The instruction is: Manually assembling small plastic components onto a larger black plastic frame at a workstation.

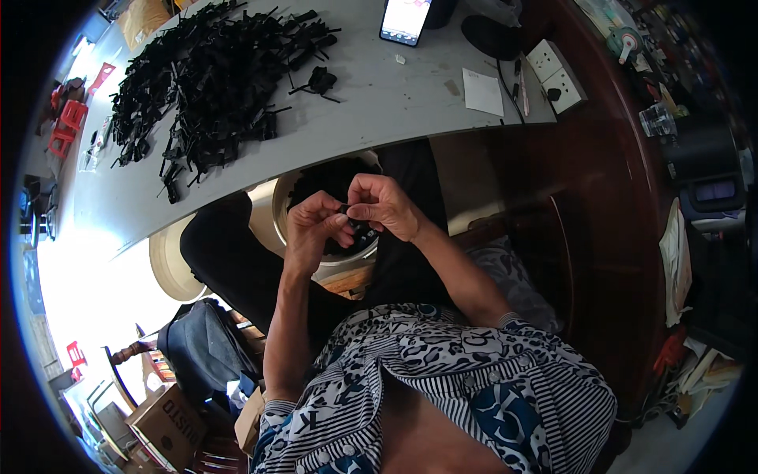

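Note:
My left hand (pixel 314 225) and my right hand (pixel 385 204) meet in front of me, the fingertips of both pinched on a small black piece (pixel 344 208). Most of that piece is covered by the fingers, so its exact kind does not show. Below the hands, between my knees, stands a pale round tub (pixel 278 212) with black pieces in it. A large heap of small black parts with thin strap-like ends (pixel 229 75) lies on the grey table (pixel 379 103). One black part (pixel 320 80) sits just right of the heap.
A lit phone (pixel 405 20) stands at the table's far side. To its right are a white paper (pixel 482 92), a cable and a power strip (pixel 556 77). Another pale tub (pixel 175 261), a dark bag (pixel 207 347) and a cardboard box (pixel 167 426) are at my left.

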Tool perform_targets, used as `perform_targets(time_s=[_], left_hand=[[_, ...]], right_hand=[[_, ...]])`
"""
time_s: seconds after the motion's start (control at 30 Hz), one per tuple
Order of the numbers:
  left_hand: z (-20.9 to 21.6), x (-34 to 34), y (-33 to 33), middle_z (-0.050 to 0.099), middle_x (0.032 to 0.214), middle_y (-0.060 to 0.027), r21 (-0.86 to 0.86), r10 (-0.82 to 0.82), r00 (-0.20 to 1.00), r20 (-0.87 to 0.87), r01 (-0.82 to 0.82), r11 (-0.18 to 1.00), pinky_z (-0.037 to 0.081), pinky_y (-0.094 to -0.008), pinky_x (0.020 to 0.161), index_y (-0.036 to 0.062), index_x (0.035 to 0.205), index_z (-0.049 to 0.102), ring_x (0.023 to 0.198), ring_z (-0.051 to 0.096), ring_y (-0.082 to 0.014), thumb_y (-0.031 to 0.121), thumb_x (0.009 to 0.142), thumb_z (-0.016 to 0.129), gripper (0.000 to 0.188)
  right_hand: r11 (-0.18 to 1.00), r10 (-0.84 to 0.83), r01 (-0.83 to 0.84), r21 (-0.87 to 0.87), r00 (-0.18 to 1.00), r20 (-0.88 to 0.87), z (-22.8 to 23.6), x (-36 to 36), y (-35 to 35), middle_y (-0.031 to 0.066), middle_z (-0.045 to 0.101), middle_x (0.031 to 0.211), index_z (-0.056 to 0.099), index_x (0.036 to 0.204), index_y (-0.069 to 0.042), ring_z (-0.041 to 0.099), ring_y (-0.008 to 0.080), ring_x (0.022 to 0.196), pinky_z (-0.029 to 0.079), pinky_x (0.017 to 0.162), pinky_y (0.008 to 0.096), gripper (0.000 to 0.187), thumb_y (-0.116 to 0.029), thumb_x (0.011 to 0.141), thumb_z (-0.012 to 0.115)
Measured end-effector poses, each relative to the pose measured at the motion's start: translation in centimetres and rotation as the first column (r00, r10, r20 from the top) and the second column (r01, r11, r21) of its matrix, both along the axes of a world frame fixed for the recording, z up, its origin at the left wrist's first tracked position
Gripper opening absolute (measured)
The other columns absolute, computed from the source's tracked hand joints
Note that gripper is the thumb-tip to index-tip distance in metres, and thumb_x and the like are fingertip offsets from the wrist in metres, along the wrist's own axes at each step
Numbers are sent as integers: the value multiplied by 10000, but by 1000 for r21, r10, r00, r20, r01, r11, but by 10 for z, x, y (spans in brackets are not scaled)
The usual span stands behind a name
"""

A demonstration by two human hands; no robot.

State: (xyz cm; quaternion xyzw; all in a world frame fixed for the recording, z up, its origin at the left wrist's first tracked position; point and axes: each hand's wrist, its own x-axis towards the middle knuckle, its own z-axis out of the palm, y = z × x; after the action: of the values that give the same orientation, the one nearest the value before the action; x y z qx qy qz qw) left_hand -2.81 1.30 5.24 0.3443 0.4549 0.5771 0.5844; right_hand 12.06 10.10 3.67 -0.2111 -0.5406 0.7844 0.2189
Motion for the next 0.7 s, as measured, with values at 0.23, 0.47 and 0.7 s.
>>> perform_targets(time_s=[0.23, 0.47, 0.7], left_hand=[[-2, 12, 0, 577, 637, -65, -12, 124, 949, -291, -133, 991, 487, -208, 492, -20, 826, 507, 566, 598, -119, -51, 778, 568, 84], [17, 26, -7, 576, 597, -84, 107, 233, 743, -628, -214, 971, 465, -221, 494, -35, 809, 509, 553, 599, -116, -51, 759, 583, 91], [20, 21, -8, 535, 598, -95, 324, 375, 503, -779, -189, 927, 422, -245, 449, -23, 780, 509, 533, 572, -116, -47, 736, 593, 97]], right_hand=[[943, -327, 323, 84, 944, 42, -5, -11, -23, -57, 454, 636, 505, 743, -78, 377, 8, 492, 301, 416, 165, 203, -227, 842, 600], [919, -368, 349, -185, 926, -83, -10, -23, -34, -62, 436, 626, 474, 715, -110, 391, 5, 530, 326, 449, 162, 188, -183, 851, 581], [910, -360, 310, -277, 921, -151, -3, -31, -31, -58, 428, 611, 466, 721, -112, 433, 10, 508, 339, 403, 150, 207, -223, 849, 583]])
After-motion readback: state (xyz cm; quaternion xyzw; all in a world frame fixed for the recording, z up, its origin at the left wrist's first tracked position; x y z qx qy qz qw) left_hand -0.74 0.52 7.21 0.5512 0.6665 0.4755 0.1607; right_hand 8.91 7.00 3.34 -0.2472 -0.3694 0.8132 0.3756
